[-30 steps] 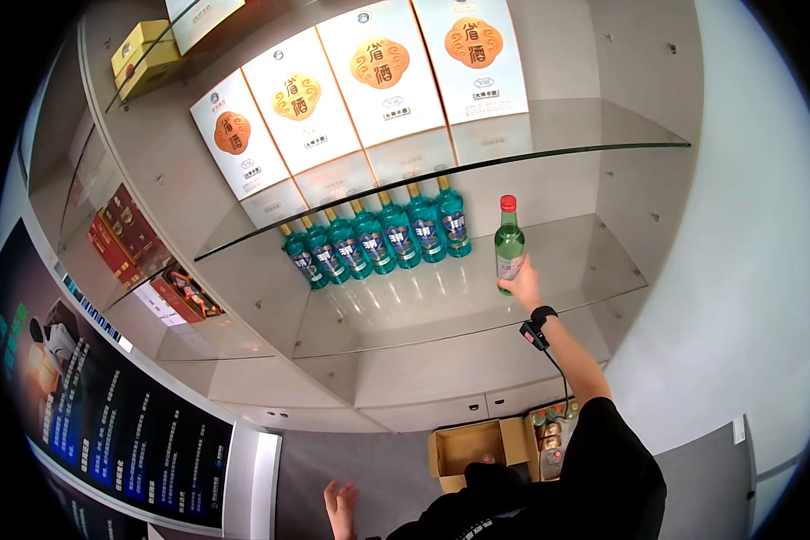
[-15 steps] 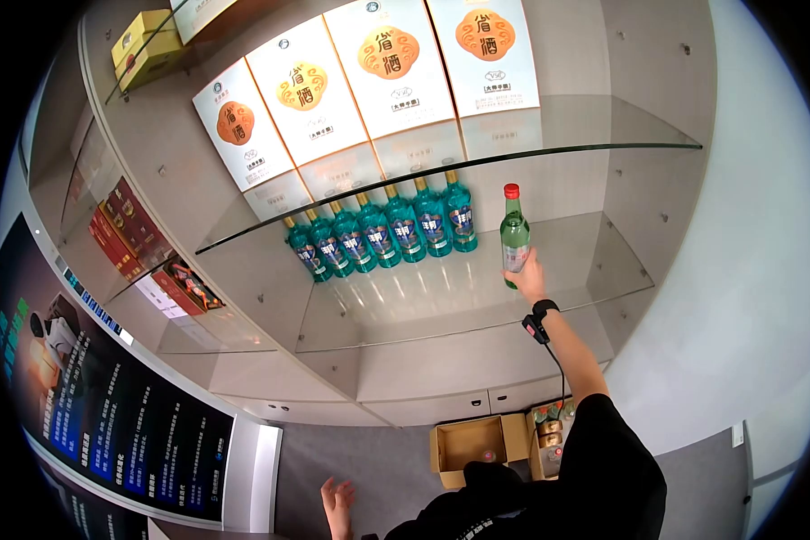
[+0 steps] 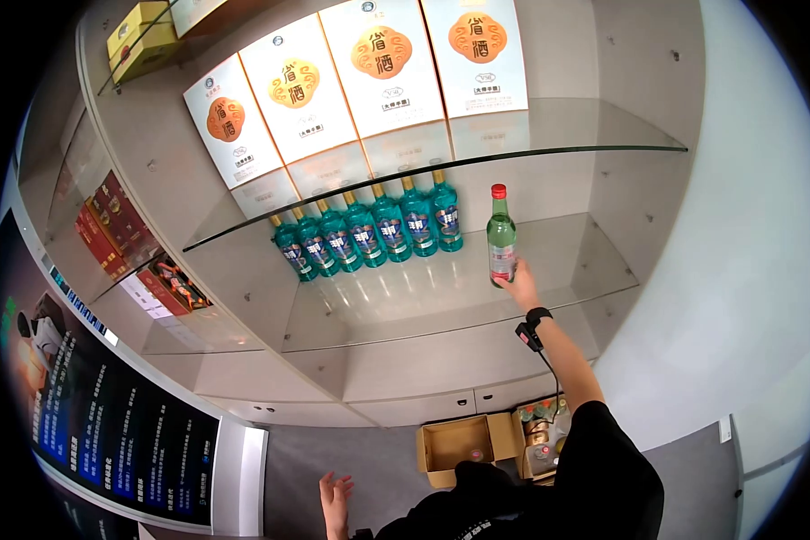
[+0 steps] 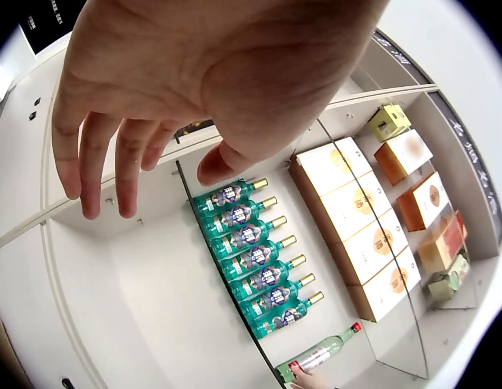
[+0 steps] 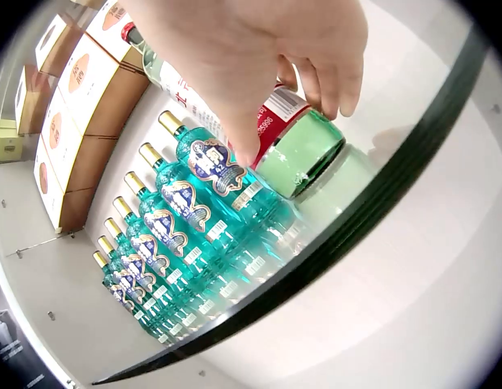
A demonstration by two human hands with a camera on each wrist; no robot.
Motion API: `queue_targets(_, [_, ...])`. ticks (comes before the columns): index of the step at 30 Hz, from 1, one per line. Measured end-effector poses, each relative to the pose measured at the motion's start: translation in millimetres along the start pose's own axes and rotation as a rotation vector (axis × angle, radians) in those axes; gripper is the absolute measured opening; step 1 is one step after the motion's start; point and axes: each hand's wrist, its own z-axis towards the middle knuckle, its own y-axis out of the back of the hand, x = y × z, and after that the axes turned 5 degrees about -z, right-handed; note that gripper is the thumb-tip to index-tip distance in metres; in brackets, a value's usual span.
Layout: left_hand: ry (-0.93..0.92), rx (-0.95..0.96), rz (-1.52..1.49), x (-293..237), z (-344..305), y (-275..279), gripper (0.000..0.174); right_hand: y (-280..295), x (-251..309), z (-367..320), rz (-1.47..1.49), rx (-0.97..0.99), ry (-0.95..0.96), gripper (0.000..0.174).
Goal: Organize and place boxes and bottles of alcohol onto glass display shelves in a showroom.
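Note:
A green bottle with a red cap (image 3: 501, 232) stands upright at the right part of the lower glass shelf (image 3: 405, 306). My right hand (image 3: 522, 288) grips its lower body, with thumb and fingers on opposite sides in the right wrist view, where the bottle's base (image 5: 304, 158) is close to the shelf edge; contact with the glass cannot be told. Beside it on the left is a row of several teal bottles (image 3: 390, 225). My left hand (image 3: 336, 504) is held low, away from the shelf, fingers apart and empty; it looks large in the left wrist view (image 4: 210, 73).
White boxes with orange emblems (image 3: 382, 72) line the upper glass shelf, whose front edge (image 3: 549, 155) crosses above the bottles. On the floor are an open cardboard box (image 3: 441, 450) and another box holding several items (image 3: 540, 436). Red boxes (image 3: 112, 225) occupy a shelf at left.
The head view has shifted slightly. My right hand has moved slightly on the green bottle, showing more of its label; the bottle keeps about the same place beside the row. My left hand remains low.

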Motion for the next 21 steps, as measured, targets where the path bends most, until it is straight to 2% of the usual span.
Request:
queue_targets(5, [0.012, 0.073, 0.04, -1.2, 7.4, -12.5, 0.038, 0.0, -1.3, 1.7, -0.021, 0.068, -0.03, 0.054])
queue_targets(9, [0.005, 0.079, 0.06, -8.5, 7.3, -24.3, 0.04, -0.2, 6.6, 7.5, -0.049, 0.077, -0.029, 0.053])
queue_targets(13, [-0.018, 0.111, 0.056, 1.7, 11.7, -28.9, 0.041, -5.7, 12.7, 22.7, -0.126, 0.129, -0.109, 0.053])
queue_targets(21, [0.011, 0.08, 0.054, 3.8, 11.7, -37.3, 0.04, -44.7, 8.9, 62.6, -0.152, 0.179, -0.21, 0.056])
